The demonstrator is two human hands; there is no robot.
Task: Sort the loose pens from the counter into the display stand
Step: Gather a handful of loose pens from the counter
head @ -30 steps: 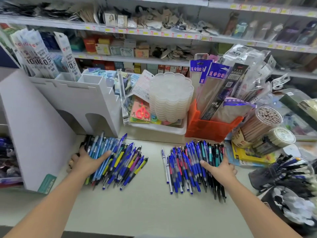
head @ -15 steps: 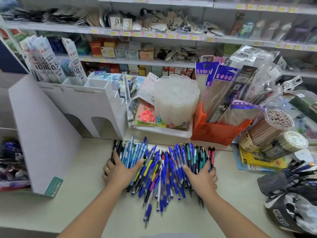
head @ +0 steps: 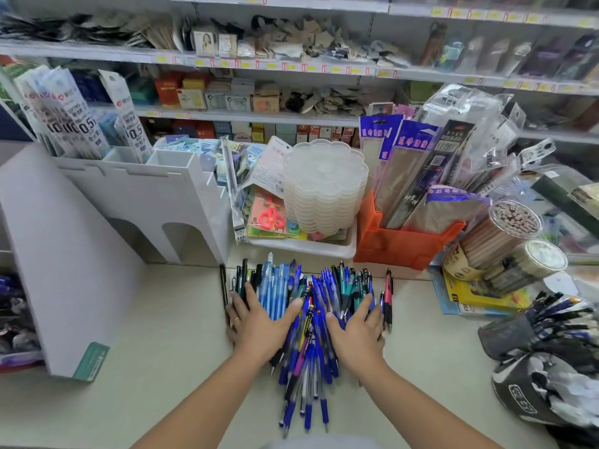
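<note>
One big heap of loose pens, mostly blue with some teal, black and red, lies on the beige counter in the middle. My left hand presses flat on the heap's left side, fingers spread, a ring on one finger. My right hand rests flat on its right side. Neither hand grips a pen. The white display stand, with stepped compartments and arched cut-outs, rises at the back left; packaged refills fill its rear slots.
Behind the heap a white tray holds a stack of clear lids. An orange bin of packaged pens is right of it, then pencil tubes. A dark pouch of pens sits far right. Shelves run along the back.
Two separate pen piles have been swept together into one heap at the centre. Both hands moved inward with the piles and now sit close together on top.
</note>
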